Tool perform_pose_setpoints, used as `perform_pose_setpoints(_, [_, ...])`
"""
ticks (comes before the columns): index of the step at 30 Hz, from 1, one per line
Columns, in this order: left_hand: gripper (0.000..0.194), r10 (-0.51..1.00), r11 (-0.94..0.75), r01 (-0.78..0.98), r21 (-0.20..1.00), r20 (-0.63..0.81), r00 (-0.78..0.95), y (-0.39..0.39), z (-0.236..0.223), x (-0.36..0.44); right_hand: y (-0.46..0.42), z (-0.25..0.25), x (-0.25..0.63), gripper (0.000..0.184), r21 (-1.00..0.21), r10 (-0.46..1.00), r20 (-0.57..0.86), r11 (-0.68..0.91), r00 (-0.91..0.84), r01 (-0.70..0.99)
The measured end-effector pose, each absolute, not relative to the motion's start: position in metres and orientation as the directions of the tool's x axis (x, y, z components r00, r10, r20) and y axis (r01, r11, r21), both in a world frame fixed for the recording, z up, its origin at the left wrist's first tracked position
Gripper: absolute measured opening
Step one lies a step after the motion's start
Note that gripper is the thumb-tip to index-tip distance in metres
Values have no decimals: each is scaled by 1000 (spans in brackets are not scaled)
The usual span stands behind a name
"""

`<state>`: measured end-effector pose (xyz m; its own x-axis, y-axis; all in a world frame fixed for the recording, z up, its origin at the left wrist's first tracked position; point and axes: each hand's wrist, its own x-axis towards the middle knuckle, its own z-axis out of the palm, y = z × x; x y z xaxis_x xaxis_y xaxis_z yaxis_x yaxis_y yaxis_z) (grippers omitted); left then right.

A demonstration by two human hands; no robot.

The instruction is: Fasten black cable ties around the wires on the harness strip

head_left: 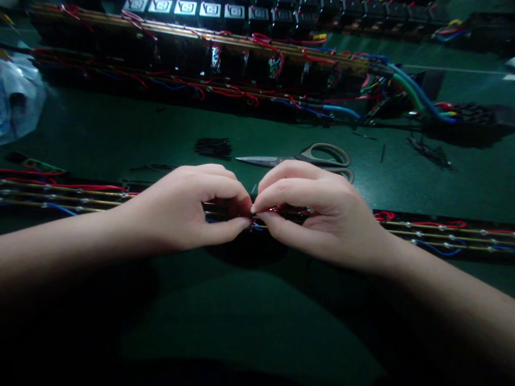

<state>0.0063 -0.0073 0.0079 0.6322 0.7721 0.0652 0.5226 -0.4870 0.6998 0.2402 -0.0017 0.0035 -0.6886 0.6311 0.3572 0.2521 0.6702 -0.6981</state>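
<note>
A long black power strip assembly (438, 231) with brass rails and red and blue wires lies across the green table in front of me. My left hand (189, 209) and my right hand (314, 212) meet over its middle, fingertips touching. Both hands are closed in a pinch on thin wires (254, 224) at the strip's centre. What exactly sits between the fingertips is hidden by the fingers.
Scissors (301, 159) lie just behind my hands. A small pile of black cable ties (213, 147) sits to their left. Another long wired power strip (225, 69) runs along the back. A crumpled plastic bag (18, 96) is at the far left.
</note>
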Motion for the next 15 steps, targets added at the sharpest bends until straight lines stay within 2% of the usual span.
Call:
perform_pose_setpoints(5, [11,768,-500,502,706,94,633,-8,7,6,-2,4,240,14,-700,631,358,669,-688,250])
perform_pose_setpoints(15, [10,735,-584,500,640,156,660,-9,5,5,0,1,238,12,-729,638,352,646,-685,226])
